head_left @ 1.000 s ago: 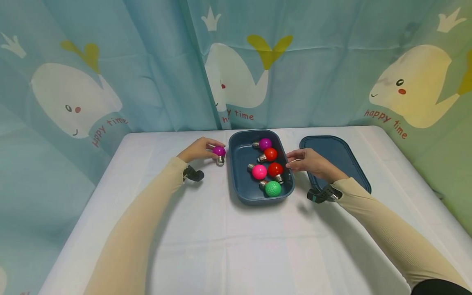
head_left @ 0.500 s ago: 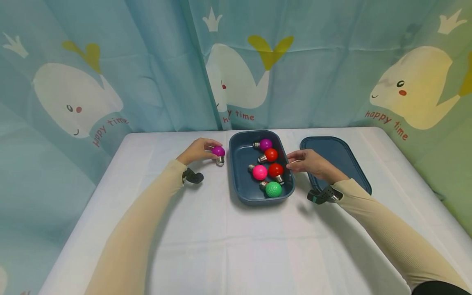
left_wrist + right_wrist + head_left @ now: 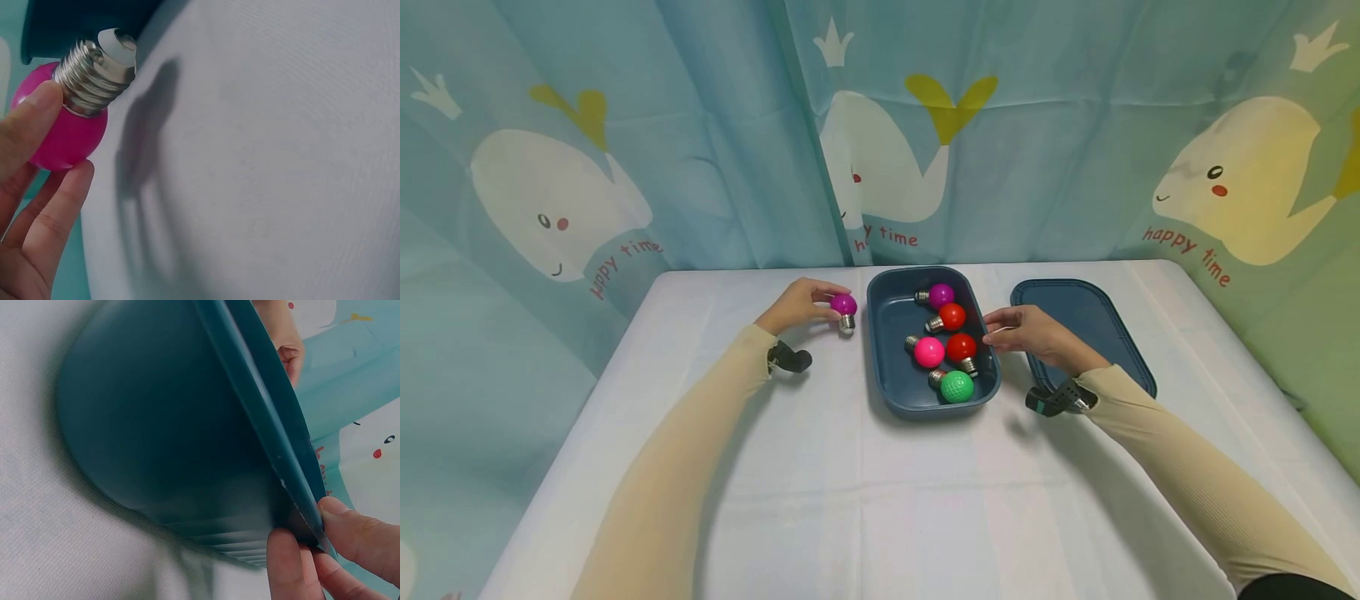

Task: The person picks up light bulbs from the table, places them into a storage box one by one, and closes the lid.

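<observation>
Between thumb and fingers, my left hand (image 3: 799, 305) pinches a purple light bulb (image 3: 844, 305), its screw base pointing down and toward me. In the left wrist view that bulb (image 3: 69, 137) looks magenta, held above the white cloth beside its shadow. My right hand (image 3: 1028, 332) grips the right rim of a dark blue box (image 3: 891, 379); in the right wrist view the thumb (image 3: 356, 534) lies inside the rim and the fingers outside. Inside the box lie a purple bulb (image 3: 941, 294), two red bulbs (image 3: 952, 315), a pink bulb (image 3: 929, 352) and a green dimpled bulb (image 3: 957, 387).
A dark blue lid (image 3: 1078, 312) lies flat on the white-covered table (image 3: 880, 500), to the right of the box and partly under my right forearm. Behind the table hangs a blue-green curtain (image 3: 730, 150) printed with whales.
The left hand and its purple bulb have shifted very slightly left. The right hand keeps its grip on the rim, and the box and the bulbs in it stay put.
</observation>
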Tool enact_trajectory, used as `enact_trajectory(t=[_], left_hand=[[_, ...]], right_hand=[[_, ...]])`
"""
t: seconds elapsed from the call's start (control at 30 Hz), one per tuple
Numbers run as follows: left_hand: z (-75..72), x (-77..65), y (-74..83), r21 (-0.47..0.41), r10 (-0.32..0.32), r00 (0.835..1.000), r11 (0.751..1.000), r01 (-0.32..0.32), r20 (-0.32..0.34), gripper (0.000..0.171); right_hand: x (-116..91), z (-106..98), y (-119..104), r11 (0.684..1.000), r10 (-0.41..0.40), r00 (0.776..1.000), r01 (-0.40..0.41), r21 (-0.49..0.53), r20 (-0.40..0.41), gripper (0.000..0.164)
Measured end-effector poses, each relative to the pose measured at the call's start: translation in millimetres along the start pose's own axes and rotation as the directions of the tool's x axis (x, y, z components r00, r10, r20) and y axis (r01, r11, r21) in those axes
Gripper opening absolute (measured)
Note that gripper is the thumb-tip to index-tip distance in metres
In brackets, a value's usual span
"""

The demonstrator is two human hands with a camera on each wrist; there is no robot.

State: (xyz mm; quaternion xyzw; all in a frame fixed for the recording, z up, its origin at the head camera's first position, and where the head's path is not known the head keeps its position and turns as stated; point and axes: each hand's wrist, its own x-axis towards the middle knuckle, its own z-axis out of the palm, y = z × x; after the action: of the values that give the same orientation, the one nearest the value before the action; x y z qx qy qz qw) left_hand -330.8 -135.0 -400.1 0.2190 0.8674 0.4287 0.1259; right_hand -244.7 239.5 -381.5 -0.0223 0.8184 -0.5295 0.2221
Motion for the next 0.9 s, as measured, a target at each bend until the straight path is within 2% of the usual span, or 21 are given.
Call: enact_trajectory(t=[0.2, 0.5, 0.7, 0.9], left_hand=[[-11.6, -3.3, 11.5, 0.025, -0.013, 1.0, 1.0, 0.014, -0.017, 0.05], [-31.1, -0.3, 32.6, -0.014, -0.044, 0.999, 0.999, 0.044, -0.002, 0.051], [-42.0, 3.2, 48.2, 0.0, -0.012, 1.0, 1.0, 0.012, -0.013, 0.049], [-46.9, 8.3, 61.4, -0.004, 0.032, 0.999, 0.999, -0.032, -0.012, 0.048]], right_hand=[[0.1, -0.8, 0.6, 1.0, -0.002, 1.0, 0.002, 0.002, 0.0, 0.053], [0.5, -1.7, 1.3, 1.0, -0.007, 1.0, 0.007, -0.011, 0.007, 0.053], [1.5, -1.6, 1.6, 1.0, 0.007, 1.0, -0.007, -0.001, 0.002, 0.051], [1.1, -1.5, 1.6, 1.0, 0.002, 1.0, -0.002, 0.006, 0.0, 0.053]])
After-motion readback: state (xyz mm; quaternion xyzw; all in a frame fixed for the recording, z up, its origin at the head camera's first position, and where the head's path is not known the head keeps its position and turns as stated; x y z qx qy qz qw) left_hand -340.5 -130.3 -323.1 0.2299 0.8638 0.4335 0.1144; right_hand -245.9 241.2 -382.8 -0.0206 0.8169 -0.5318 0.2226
